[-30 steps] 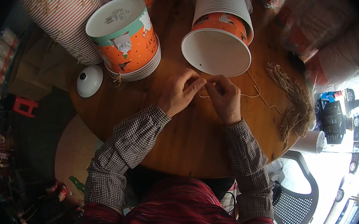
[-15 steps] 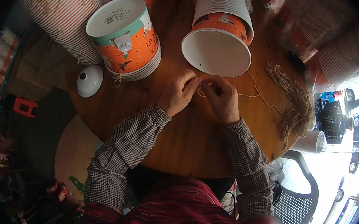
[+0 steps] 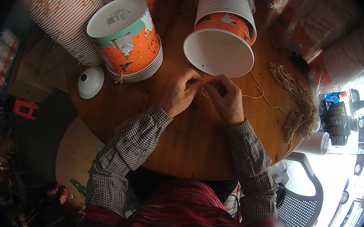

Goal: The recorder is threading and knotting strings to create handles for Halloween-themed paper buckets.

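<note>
Both my hands hover over the wooden table, fingertips almost meeting. My right hand [image 3: 227, 101] is closed in a pinch on a thin beige string [image 3: 259, 94], which makes a small loop at the fingertips and trails to the right. My left hand [image 3: 180, 94] is also pinched closed; what sits between its fingers is too small to make out. Just beyond them lies an orange paper bucket [image 3: 220, 52] on its side, its white inside facing me and a small dark hole near its lower rim. It is nested in a stack of white buckets [image 3: 224, 0].
An upside-down orange bucket [image 3: 129, 48] with a green band tops a short stack at left. Beside it lies a white lid-like dome [image 3: 91, 82]. Striped bucket stacks [image 3: 65, 12] stand behind. A bundle of strings [image 3: 299, 106] lies right, near a chair [image 3: 302, 202].
My fingertips have drawn slightly apart, and both hands have shifted a little. The buckets and the string bundle stay in place.
</note>
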Demonstrator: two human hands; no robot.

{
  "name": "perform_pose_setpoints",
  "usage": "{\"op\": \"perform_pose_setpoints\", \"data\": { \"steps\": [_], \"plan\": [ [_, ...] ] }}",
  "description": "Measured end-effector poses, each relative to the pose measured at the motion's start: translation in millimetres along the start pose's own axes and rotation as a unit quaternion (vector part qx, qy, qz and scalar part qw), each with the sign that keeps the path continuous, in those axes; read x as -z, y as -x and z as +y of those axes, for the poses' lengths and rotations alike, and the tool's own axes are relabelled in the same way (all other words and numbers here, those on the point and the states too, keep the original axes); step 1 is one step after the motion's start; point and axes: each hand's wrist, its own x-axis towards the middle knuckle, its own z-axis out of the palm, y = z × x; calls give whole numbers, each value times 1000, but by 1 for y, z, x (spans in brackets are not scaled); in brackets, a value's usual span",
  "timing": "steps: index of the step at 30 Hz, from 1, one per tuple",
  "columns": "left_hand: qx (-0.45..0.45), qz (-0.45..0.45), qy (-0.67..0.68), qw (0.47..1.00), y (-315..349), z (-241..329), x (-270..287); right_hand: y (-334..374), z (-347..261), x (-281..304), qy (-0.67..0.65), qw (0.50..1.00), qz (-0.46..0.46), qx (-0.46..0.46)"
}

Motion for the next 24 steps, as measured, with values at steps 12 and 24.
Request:
{"op": "perform_pose_setpoints", "data": {
  "steps": [12,24],
  "plan": [
    [-49,4,-65,997,-1,6,0,1,-6,2,-32,999,20,-32],
    [-58,18,-25,998,-3,2,2,-1,-5,5,-39,997,-42,-42]
  ]
}}
